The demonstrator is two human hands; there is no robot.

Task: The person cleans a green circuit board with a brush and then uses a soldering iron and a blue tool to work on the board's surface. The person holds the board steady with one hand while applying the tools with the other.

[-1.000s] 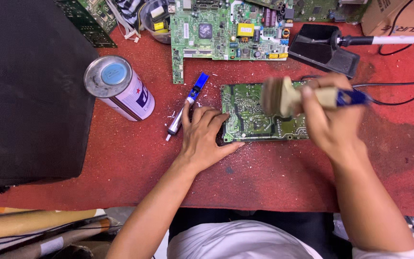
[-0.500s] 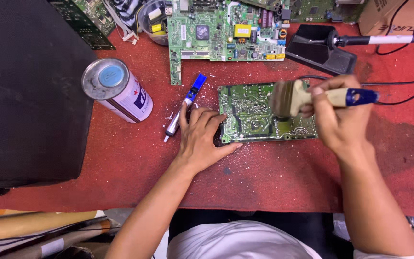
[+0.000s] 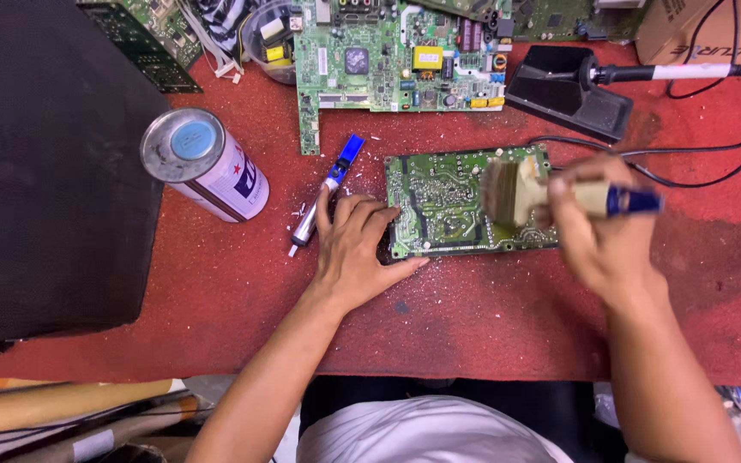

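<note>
Two hands work: left hand (image 3: 355, 249) fingers spread flat, steadying the circuit board (image 3: 448, 206); right hand (image 3: 598, 227) fingers grip a brush (image 3: 516, 190) on it.

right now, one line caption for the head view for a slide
Right hand sweeps a paintbrush over a green circuit board while the left hand steadies its edge on the red mat.

A white short-sleeved shirt (image 3: 413, 433) is worn. Both forearms are left bare. No gloves, rings or watch are seen.
</note>
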